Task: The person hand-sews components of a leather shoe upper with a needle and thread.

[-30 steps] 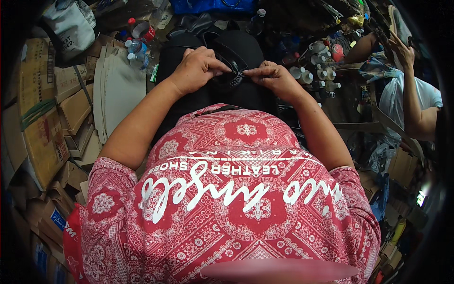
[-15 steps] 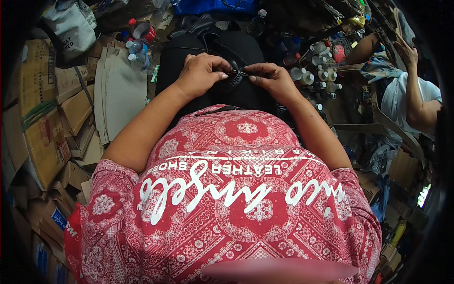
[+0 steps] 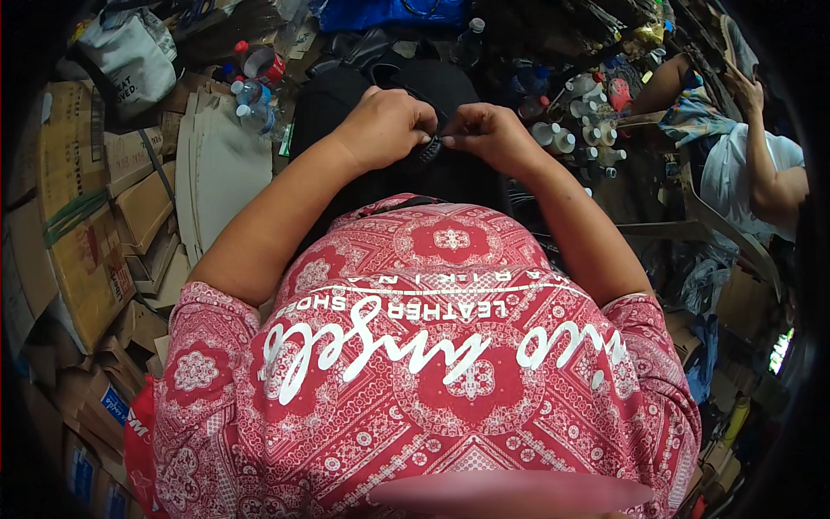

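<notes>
A small black piece with a ridged, toothed edge [image 3: 428, 152] lies low between my hands, over my dark-clothed lap [image 3: 393, 180]. Its exact kind cannot be made out against the black cloth. My left hand [image 3: 386, 127] is closed, with thumb and forefinger pinched at its upper left side. Facing it, my right hand [image 3: 488, 137] pinches at the upper right side, the fingertips almost meeting the left ones. Whatever fine part sits between the fingertips is too small to tell. Both forearms reach forward past my red patterned shirt [image 3: 450, 363].
Folded cardboard boxes [image 3: 82, 225] and pale flat sheets [image 3: 225, 173] are stacked at the left. Plastic bottles [image 3: 596, 130] crowd the right and others [image 3: 253, 104] stand far left. Black shoes [image 3: 354, 52] lie ahead. Another person [image 3: 748, 173] sits at the far right.
My hands have turned slightly inward over the black piece, and the right fingers are more curled. The black strap loop seen above it earlier is now mostly hidden.
</notes>
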`<state>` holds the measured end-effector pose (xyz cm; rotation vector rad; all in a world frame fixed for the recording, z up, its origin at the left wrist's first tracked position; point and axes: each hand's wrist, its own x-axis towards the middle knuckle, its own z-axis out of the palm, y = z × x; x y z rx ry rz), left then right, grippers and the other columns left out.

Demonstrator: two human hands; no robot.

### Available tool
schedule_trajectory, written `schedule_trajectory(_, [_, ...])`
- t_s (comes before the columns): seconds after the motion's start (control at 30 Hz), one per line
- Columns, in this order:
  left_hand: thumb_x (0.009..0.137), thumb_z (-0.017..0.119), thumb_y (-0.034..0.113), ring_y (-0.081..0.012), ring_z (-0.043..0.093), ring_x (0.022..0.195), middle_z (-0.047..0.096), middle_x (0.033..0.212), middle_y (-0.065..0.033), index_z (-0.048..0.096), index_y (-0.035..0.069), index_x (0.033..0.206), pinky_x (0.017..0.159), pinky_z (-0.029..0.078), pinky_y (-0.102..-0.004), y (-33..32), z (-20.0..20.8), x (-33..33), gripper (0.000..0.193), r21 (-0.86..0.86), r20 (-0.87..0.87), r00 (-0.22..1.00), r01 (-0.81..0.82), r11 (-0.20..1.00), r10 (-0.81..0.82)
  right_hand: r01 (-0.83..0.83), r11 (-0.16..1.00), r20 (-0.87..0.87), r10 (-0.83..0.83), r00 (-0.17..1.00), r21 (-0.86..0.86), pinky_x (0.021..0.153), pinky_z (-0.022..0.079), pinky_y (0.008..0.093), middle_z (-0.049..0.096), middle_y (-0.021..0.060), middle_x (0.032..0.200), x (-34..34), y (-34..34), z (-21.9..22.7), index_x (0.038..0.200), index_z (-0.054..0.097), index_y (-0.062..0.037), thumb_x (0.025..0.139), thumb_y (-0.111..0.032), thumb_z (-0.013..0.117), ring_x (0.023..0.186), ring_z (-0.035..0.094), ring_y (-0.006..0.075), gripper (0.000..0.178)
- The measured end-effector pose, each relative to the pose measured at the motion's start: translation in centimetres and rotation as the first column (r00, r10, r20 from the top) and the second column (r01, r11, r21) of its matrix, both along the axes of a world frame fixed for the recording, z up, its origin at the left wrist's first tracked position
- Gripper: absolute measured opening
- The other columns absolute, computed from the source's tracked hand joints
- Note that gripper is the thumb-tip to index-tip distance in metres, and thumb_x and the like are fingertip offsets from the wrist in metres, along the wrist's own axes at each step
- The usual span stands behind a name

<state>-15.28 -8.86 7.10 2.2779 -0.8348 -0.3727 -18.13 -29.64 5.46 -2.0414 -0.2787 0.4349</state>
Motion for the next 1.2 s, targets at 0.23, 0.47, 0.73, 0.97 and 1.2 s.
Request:
schedule_trajectory(0.23, [0.077, 0.065, 0.012, -0.0234, 0.054, 0.083, 0.063, 0.082, -0.0048, 0.062, 0.008, 0.085, 0.076, 0.040, -0.0379, 3.0, 0.6, 0.2, 0.009, 0.114, 0.196, 0.977, 0.059, 0.992, -0.080, 0.154, 0.968, -0.202, -0.113, 0.973, 0.200, 0.073, 0.044, 0.0225, 0.059, 0.0013, 0.079, -0.1, -2.4, 0.2, 0.078, 0.063, -0.0016, 0.078, -0.010, 0.072, 0.076, 0.055, 0.0093, 0.012])
schedule_trajectory(0.47, [0.081, 0.061, 0.008, -0.0254, 0.059, 0.077, 0.062, 0.079, -0.0127, 0.059, 0.004, 0.090, 0.071, 0.045, -0.0339, 1.7, 0.9, -0.2, 0.010, 0.049, -0.188, 0.982, 0.008, 0.999, 0.001, 0.148, 0.965, -0.092, -0.131, 0.987, 0.216, 0.077, 0.041, 0.0225, 0.046, 0.0000, 0.094, -1.9, -2.9, -0.9, 0.086, 0.061, -0.0034, 0.078, -0.009, 0.073, 0.086, 0.048, 0.0075, 0.016])
schedule_trajectory(0.73, [0.083, 0.057, 0.010, -0.0323, 0.061, 0.080, 0.062, 0.080, -0.0152, 0.058, 0.005, 0.094, 0.071, 0.047, -0.0391, 1.0, -0.2, 0.5, 0.012, 0.049, -0.028, 0.985, 0.171, 0.984, -0.170, 0.215, 0.966, 0.003, -0.218, 0.976, 0.143, 0.075, 0.043, 0.0246, 0.050, 0.0021, 0.093, -4.3, -4.1, 1.5, 0.082, 0.065, -0.0029, 0.078, -0.010, 0.070, 0.087, 0.051, 0.0107, 0.010])
schedule_trajectory(0.97, [0.082, 0.058, 0.013, -0.0330, 0.057, 0.081, 0.060, 0.079, -0.0144, 0.060, 0.010, 0.094, 0.072, 0.045, -0.0429, 0.5, 0.2, 0.0, 0.012, 0.089, 0.119, 0.962, 0.235, 0.968, -0.244, 0.272, 0.913, 0.346, -0.161, 0.924, -0.303, 0.080, 0.047, 0.0334, 0.054, 0.0096, 0.105, 0.1, -6.0, -0.4, 0.093, 0.066, -0.0039, 0.079, -0.017, 0.067, 0.089, 0.059, 0.0249, 0.019])
schedule_trajectory(1.2, [0.082, 0.059, 0.015, -0.0338, 0.057, 0.080, 0.059, 0.078, -0.0150, 0.059, 0.008, 0.093, 0.072, 0.045, -0.0432, 1.5, -0.1, -0.2, 0.013, 0.075, 0.079, 0.980, 0.174, 0.982, -0.180, 0.040, 0.816, 0.421, 0.255, 0.870, -0.576, 0.084, 0.039, 0.0422, 0.064, 0.0071, 0.092, -1.0, -0.8, 5.7, 0.090, 0.065, -0.0082, 0.082, -0.024, 0.059, 0.091, 0.060, 0.0273, 0.019])
